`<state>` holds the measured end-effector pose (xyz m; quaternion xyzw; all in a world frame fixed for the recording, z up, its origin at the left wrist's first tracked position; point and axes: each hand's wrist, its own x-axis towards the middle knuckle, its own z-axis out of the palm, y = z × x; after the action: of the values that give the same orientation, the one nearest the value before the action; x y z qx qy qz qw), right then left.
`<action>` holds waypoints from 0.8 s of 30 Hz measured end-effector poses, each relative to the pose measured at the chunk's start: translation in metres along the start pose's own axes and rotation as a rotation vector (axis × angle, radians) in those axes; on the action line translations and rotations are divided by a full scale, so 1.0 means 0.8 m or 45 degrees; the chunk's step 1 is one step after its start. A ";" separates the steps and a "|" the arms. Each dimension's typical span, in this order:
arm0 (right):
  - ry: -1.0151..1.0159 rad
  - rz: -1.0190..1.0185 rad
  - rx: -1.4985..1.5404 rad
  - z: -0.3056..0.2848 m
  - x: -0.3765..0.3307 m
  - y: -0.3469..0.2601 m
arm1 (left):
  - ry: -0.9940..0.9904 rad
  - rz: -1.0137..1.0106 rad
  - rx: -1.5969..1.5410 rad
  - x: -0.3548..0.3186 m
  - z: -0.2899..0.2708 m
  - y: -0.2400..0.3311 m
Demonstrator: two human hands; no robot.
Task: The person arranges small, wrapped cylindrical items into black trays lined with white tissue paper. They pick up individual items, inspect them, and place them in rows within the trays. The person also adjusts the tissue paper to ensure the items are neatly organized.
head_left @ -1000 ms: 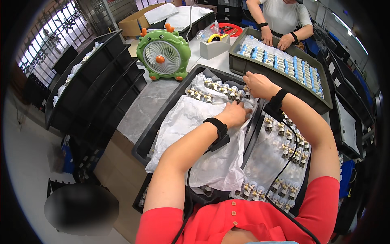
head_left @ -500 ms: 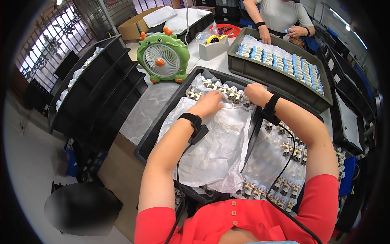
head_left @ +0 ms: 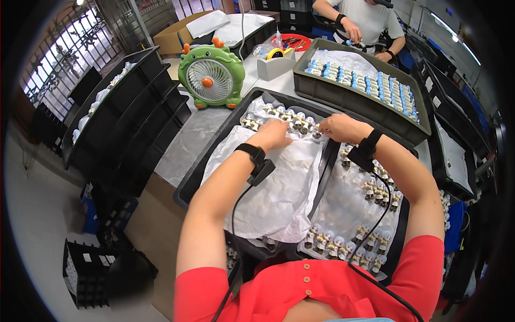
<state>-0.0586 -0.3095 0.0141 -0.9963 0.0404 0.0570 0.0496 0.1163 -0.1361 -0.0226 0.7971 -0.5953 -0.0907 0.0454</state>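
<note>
A black tray (head_left: 184,188) lined with white paper (head_left: 268,185) lies in front of me. Small pale-haired figurines (head_left: 289,116) stand in rows along its far end. My left hand (head_left: 274,134) lies over the paper and the nearest figurines, thumb and fingers apart; what is under the palm is hidden. At the right end of the row, my right hand (head_left: 343,129) pinches a small figurine (head_left: 317,133) low among the others. Black bands sit on both wrists, with cables running down from them.
To the right, a second tray holds more figurines (head_left: 343,248) on a clear sheet. An olive crate (head_left: 348,99) of blue-and-white pieces stands beyond, where a co-worker's hands (head_left: 351,32) handle a small piece. A green fan (head_left: 210,78), tape dispenser (head_left: 276,64) and stacked black trays (head_left: 129,115) surround the table.
The whole view has shifted slightly. My right hand has moved down onto the end figurine, while my left hand stays on the paper. The co-worker's hands have changed position.
</note>
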 end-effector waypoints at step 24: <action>0.019 0.113 0.333 -0.071 -0.225 -0.063 | -0.489 0.690 -0.548 -0.271 -0.028 0.090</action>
<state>-0.2260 -0.2522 0.0960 -0.9790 0.0919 0.0459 0.1762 -0.0068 0.0500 0.0322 0.5518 -0.7492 -0.3455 0.1215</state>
